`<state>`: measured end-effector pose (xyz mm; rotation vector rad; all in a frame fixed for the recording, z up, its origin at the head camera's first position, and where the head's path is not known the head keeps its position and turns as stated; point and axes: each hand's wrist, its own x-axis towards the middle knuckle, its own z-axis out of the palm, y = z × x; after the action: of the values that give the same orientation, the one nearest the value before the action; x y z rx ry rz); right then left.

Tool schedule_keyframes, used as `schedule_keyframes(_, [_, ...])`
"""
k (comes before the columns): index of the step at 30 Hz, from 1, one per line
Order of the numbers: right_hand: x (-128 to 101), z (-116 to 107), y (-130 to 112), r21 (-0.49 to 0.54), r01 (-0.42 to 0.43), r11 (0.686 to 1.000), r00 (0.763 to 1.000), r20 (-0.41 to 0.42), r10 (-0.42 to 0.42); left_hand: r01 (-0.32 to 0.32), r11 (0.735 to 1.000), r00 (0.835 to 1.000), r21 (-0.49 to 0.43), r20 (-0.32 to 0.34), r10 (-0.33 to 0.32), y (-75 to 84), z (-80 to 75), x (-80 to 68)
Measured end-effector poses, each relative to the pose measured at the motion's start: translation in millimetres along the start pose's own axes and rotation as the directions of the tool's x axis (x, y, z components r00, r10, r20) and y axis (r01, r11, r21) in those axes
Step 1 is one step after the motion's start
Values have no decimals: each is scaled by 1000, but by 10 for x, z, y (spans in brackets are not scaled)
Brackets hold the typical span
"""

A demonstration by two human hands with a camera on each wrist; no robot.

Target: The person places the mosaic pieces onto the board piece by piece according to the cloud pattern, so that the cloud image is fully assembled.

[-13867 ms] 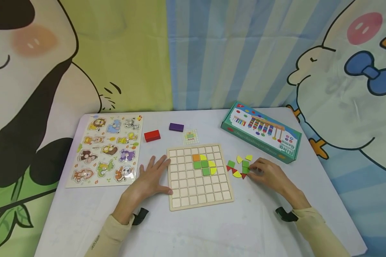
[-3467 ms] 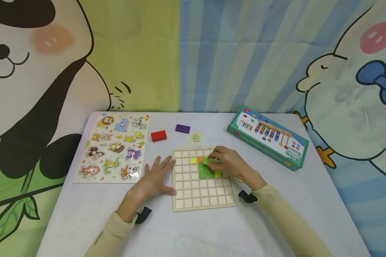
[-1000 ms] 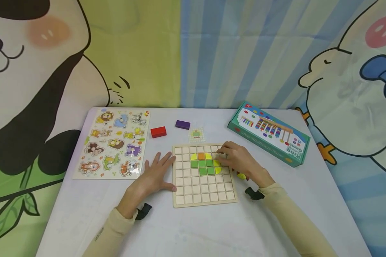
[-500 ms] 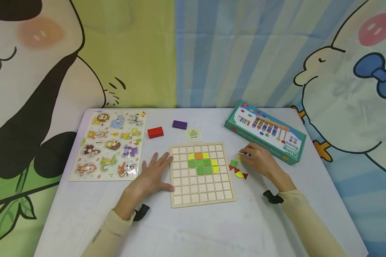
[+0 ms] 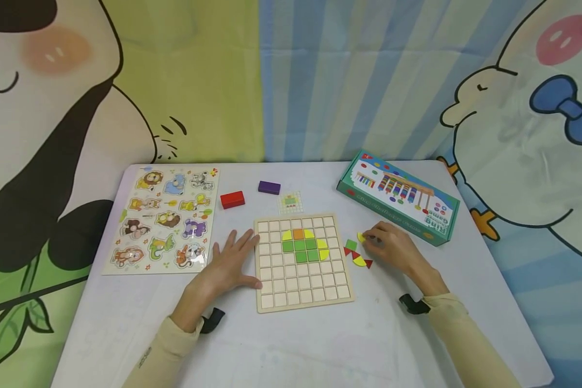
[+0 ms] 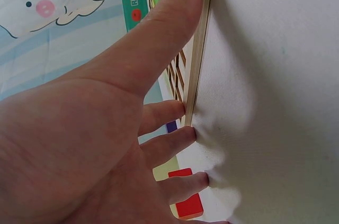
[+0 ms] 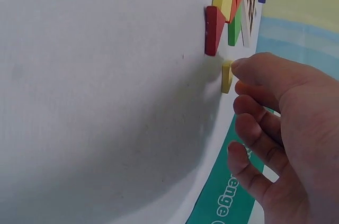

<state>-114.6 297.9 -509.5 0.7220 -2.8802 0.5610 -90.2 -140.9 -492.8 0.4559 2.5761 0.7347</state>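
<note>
My left hand [image 5: 225,268] lies spread at the left edge of a wooden grid board [image 5: 304,293], thumb and fingertips against its rim. On the board, green square tiles [image 5: 299,245] and yellow rounded tiles [image 5: 324,253] surround an orange square tile [image 5: 298,234]. To the board's right, my right hand [image 5: 393,246] pinches a yellow quarter-round tile [image 7: 226,77] at the table with thumb and index finger; the thumb covers part of it. Close by lie a green square tile [image 5: 351,245], a yellow tile [image 5: 359,261] and red triangular tiles [image 5: 369,263].
A small pattern card [image 5: 290,202] lies behind the board, near a purple block [image 5: 269,187] and a red block [image 5: 233,199]. An animal puzzle board [image 5: 160,221] occupies the left side. A green game box [image 5: 397,196] sits at the back right, behind my right hand.
Since 13.9 s ago, more green and yellow tiles have come onto the board and fewer lie loose. My right hand has moved from the board's right side to the loose tiles; the left stays put.
</note>
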Motion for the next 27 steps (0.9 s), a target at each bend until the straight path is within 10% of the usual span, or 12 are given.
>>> schedule_keyframes(27, [32,97,-149,38,11,999,999,38,-13,-8,1000,1000,9,-7,8,-10,-2,8])
